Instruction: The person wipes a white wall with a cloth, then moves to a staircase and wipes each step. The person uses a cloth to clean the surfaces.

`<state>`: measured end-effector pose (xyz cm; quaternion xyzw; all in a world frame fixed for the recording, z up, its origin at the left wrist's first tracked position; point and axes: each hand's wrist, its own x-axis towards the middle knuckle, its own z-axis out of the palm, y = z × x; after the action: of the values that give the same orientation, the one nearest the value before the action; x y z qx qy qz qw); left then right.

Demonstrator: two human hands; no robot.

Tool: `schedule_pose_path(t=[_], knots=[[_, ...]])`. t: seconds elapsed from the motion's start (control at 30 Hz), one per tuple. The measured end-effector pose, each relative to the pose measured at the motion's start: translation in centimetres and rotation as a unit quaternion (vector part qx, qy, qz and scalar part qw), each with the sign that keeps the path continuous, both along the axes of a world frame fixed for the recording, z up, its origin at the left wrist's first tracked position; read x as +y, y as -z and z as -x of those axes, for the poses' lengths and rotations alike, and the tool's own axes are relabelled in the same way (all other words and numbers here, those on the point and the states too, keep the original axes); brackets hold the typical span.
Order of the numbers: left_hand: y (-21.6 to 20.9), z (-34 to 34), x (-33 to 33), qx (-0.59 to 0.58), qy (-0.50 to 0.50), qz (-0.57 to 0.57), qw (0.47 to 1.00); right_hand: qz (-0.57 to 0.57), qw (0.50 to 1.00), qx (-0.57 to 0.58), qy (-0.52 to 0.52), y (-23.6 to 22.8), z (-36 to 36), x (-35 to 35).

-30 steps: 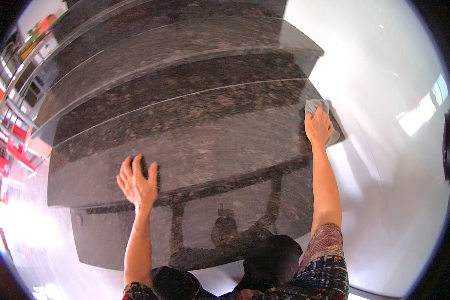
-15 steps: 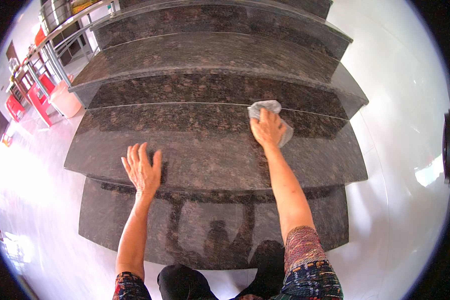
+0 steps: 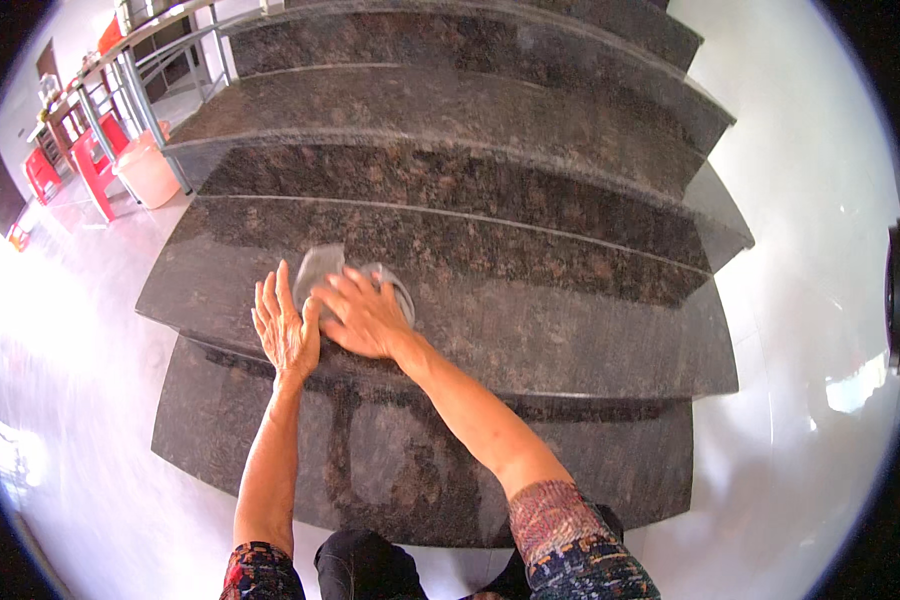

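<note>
Dark, speckled stone steps [image 3: 560,325] rise in front of me. My right hand [image 3: 365,318] presses a grey cloth [image 3: 319,266] against the tread of the second step, left of its middle; the cloth shows past the fingertips and beside the wrist. Right by it, my left hand [image 3: 288,332] rests near the front edge of the same tread, fingers stretched out and holding nothing. The left thumb is close to the right fingers; whether they touch I cannot tell.
Pale shiny floor [image 3: 80,400] lies on both sides of the stairs. At the far left stand red plastic stools [image 3: 92,172], a pink bucket [image 3: 148,175] and a metal-legged table [image 3: 135,85]. My knees [image 3: 368,565] are close to the lowest step.
My right hand has swept the cloth from the back right of the tread to the left and nearer, beside my left hand. The left hand has barely moved. The view has shifted slightly.
</note>
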<state>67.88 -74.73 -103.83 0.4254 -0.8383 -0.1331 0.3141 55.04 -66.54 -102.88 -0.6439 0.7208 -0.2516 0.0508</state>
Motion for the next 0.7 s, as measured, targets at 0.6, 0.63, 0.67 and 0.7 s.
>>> schedule_pose_path(t=[0.6, 0.63, 0.67, 0.7], knots=[[-0.3, 0.0, 1.5, -0.078, -0.017, 0.044, 0.996, -0.065, 0.833, 0.092, 0.541, 0.5, 18.5, 36.7], [-0.4, 0.0, 1.7, -0.085, -0.017, 0.036, 0.996, -0.078, 0.79, 0.097, 0.6, 0.7, 18.0, 36.0], [-0.6, 0.1, 1.8, -0.081, -0.017, 0.036, 0.996, -0.092, 0.77, 0.082, 0.626, 0.6, 17.9, 35.0], [-0.7, 0.3, 1.8, -0.072, -0.018, 0.038, 0.997, -0.105, 0.748, 0.068, 0.652, 0.4, 17.8, 33.7]])
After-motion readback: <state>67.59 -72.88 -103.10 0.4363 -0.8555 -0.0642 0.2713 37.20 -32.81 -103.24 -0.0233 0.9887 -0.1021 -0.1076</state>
